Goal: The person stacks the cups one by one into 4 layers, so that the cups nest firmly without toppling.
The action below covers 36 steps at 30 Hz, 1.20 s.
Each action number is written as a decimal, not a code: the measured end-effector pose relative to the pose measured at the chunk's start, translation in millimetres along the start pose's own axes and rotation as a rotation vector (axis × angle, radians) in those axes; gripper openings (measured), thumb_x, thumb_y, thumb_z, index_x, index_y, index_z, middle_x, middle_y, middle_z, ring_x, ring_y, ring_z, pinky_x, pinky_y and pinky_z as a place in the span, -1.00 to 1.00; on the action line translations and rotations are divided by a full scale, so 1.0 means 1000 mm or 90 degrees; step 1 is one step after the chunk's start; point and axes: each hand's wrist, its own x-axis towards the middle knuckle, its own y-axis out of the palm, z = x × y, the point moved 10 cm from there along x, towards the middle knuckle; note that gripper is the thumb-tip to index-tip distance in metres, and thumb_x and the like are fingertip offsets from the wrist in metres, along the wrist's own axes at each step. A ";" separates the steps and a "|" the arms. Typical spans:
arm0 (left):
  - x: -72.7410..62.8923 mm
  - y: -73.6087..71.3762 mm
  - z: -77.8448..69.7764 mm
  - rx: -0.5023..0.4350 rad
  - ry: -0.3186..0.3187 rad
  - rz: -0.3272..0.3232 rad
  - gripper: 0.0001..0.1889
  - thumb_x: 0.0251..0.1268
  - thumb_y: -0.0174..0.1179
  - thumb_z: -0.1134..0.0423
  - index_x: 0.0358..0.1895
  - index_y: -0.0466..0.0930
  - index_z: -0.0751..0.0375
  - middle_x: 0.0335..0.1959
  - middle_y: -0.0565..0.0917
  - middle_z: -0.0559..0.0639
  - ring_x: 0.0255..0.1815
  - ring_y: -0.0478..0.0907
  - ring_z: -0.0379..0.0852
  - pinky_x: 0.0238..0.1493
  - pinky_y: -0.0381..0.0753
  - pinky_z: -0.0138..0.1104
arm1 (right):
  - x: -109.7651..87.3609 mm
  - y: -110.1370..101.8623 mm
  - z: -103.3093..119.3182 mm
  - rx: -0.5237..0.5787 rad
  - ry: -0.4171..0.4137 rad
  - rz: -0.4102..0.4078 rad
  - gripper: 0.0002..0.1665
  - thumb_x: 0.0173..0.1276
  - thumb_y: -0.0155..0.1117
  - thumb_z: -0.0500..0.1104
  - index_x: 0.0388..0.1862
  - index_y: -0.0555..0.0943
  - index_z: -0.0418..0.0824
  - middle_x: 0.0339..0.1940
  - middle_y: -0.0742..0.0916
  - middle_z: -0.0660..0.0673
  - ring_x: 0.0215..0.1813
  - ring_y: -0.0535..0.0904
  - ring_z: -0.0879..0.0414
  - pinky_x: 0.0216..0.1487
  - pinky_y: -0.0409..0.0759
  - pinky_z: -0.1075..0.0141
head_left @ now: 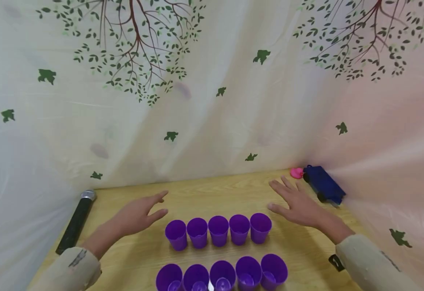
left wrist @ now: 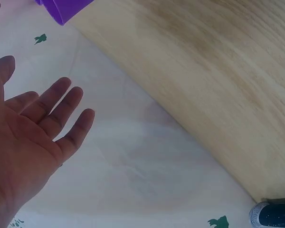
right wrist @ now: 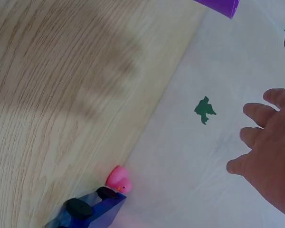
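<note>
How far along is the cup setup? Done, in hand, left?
Done, it seems: two rows of five purple cups stand upright. In hand: nothing; left hand and right hand are open. Remaining: perhaps little; no stray cup shows, though the head view's bottom edge cuts the nearer row.

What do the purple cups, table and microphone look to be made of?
Purple cups: probably smooth plastic; the colour is even and light glints inside the nearer row.
Table: wood or wood-look laminate; grain lines show, but could be printed.
Microphone: silvery, likely metal head; dark handle, material unclear.
</note>
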 end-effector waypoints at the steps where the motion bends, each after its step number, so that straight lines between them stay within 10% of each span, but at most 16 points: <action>1: 0.000 0.001 -0.001 -0.006 0.002 0.005 -0.32 0.53 -0.01 -0.18 0.54 0.23 0.14 0.24 0.65 0.13 0.25 0.59 0.18 0.24 0.54 0.12 | 0.000 0.000 0.002 0.006 -0.002 0.000 -0.10 0.44 0.18 0.26 0.58 0.23 -0.17 0.57 0.35 -0.29 0.63 -0.05 -0.39 0.51 -0.29 -0.44; 13: -0.005 0.011 -0.011 -0.027 0.050 -0.013 -0.34 0.51 0.05 -0.13 0.52 0.26 0.14 0.19 0.67 0.07 0.25 0.58 0.13 0.25 0.55 0.08 | 0.000 0.023 0.020 0.025 -0.050 0.061 0.03 0.32 0.30 0.32 0.58 0.23 -0.18 0.51 0.44 -0.23 0.48 0.38 -0.28 0.42 0.35 -0.25; 20: -0.007 0.014 -0.022 -0.010 0.109 -0.040 -0.25 0.38 0.22 -0.13 0.50 0.29 0.19 0.23 0.64 0.09 0.22 0.59 0.12 0.26 0.53 0.07 | -0.005 0.032 0.022 0.046 -0.039 0.073 0.07 0.22 0.43 0.26 0.57 0.24 -0.15 0.48 0.49 -0.21 0.45 0.41 -0.28 0.40 0.35 -0.27; 36: -0.011 0.043 -0.026 -0.056 0.086 0.030 -0.08 0.25 0.30 -0.21 0.56 0.17 0.18 0.35 0.55 0.15 0.34 0.49 0.21 0.33 0.45 0.15 | -0.011 0.044 0.028 0.063 -0.050 0.098 0.09 0.17 0.48 0.23 0.57 0.25 -0.12 0.34 0.62 -0.17 0.41 0.45 -0.26 0.37 0.37 -0.30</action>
